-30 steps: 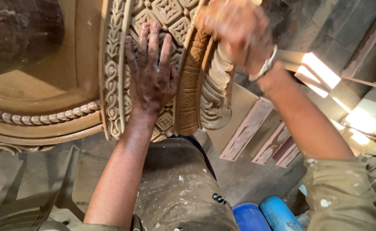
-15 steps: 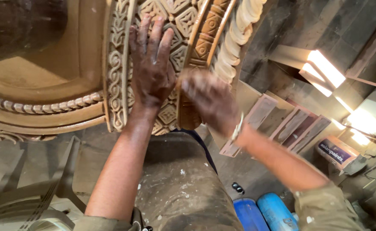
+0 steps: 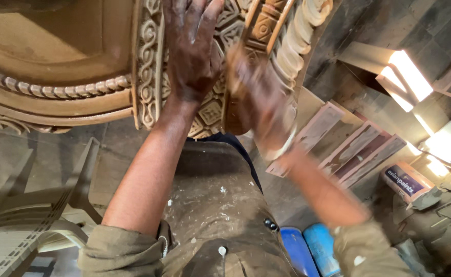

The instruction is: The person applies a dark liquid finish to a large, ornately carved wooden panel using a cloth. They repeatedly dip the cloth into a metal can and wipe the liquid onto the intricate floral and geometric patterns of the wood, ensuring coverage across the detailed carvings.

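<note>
Left hand (image 3: 192, 48) lies flat, fingers spread, on the tan carved panel (image 3: 148, 77) at top centre; blurred right hand (image 3: 259, 97) presses its rim, grip unclear.

Left hand (image 3: 190, 48) flat with fingers spread, right hand (image 3: 259, 100) blurred, both arms raised

**Count of what is in view**

Two hands: the left hand (image 3: 192, 48) and the blurred right hand (image 3: 259, 100), both on one carved ornamental panel (image 3: 148, 66). One wristband (image 3: 282, 149) on the right wrist. One plastic chair (image 3: 28, 215) at lower left. Two blue drums (image 3: 310, 249) side by side at the bottom. About four flat framed moulding panels (image 3: 348, 143) leaning together on the right; their exact number is hard to tell. One small printed box (image 3: 407, 180) beside them.
</note>
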